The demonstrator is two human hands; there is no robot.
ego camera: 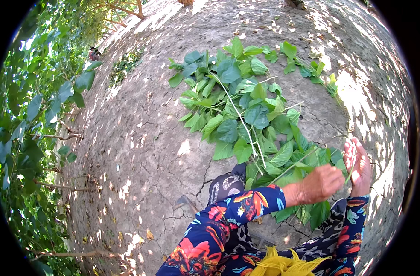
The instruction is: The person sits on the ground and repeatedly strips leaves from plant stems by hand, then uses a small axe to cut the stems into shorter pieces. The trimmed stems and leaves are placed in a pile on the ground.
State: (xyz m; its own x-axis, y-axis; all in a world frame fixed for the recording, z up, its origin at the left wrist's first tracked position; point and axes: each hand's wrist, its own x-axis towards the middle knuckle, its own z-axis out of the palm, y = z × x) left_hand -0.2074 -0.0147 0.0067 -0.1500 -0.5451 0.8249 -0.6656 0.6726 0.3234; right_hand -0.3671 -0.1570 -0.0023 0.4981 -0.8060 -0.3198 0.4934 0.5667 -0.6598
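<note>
My left hand [322, 184], slightly blurred, is curled over the near end of a leaf heap; whether it grips anything is hidden. To its right, my right hand [358, 162] is raised with the palm showing and holds a thin green stem [351, 169] against its fingers. Broad green leaves on cut shoots [227, 100] lie heaped on the ground before me. A pale, bare stick [235, 108] rests across the heap. One longer brown branch [308, 155] runs beyond my left hand towards the right fingertips.
Cracked, dry soil [144, 138] surrounds the heap. Leafy shrubs [30, 138] with low branches [63, 137] line the left side. A bladed tool [185, 200] lies beside my shoe. A leafy shoot [313, 70] lies beyond the heap. Another person [93, 54] is far off at upper left.
</note>
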